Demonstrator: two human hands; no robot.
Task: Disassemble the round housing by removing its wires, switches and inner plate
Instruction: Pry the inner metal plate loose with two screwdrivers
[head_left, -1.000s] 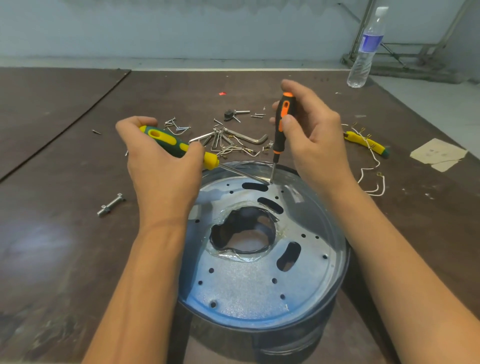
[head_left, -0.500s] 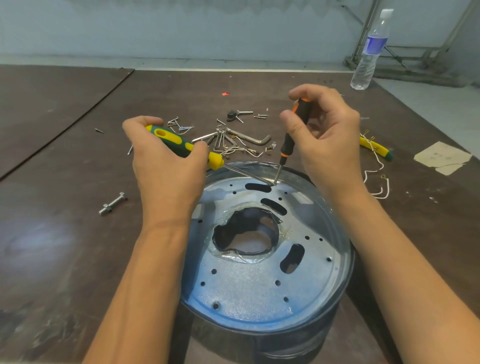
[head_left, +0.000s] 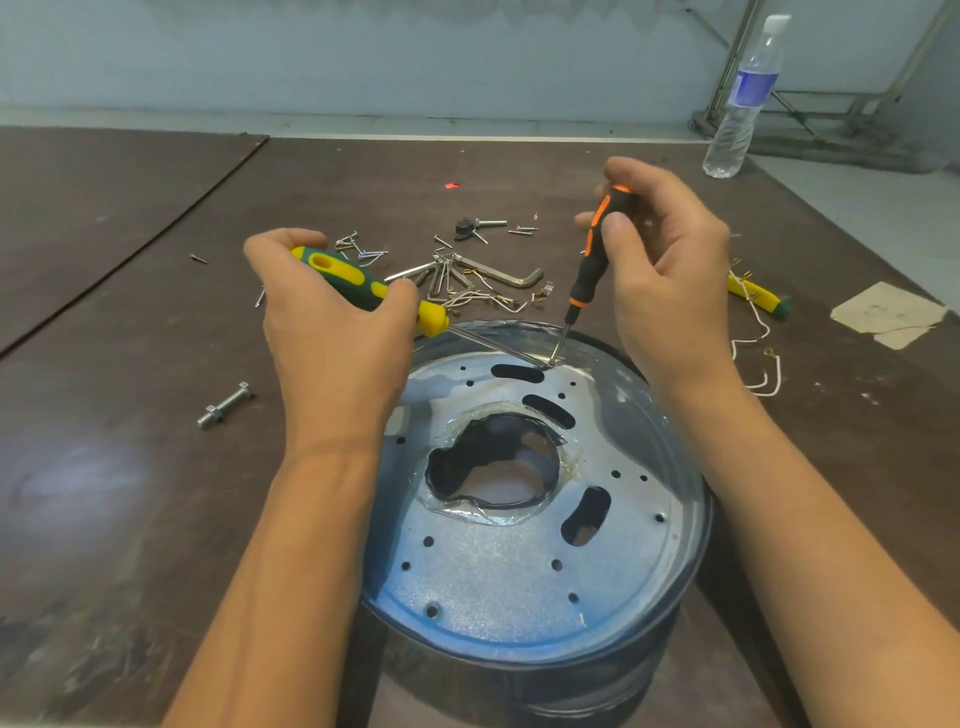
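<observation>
Round housing (head_left: 571, 686) on the desk (head_left: 130, 467) held the inner plate (head_left: 493, 582) — our left hand (head_left: 332, 332) gripped a green-yellow screwdriver (head_left: 363, 283), our right hand (head_left: 670, 280) a black-orange screwdriver (head_left: 589, 265), tips meeting on the plate.

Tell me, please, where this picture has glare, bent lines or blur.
Head view: light glares off the inner plate and leaves a pale sheen on the table at left; the wide lens makes the water bottle lean; the left hand on the yellow-green screwdriver and the right hand on the black-orange screwdriver look fairly sharp, without clear motion blur.
</observation>
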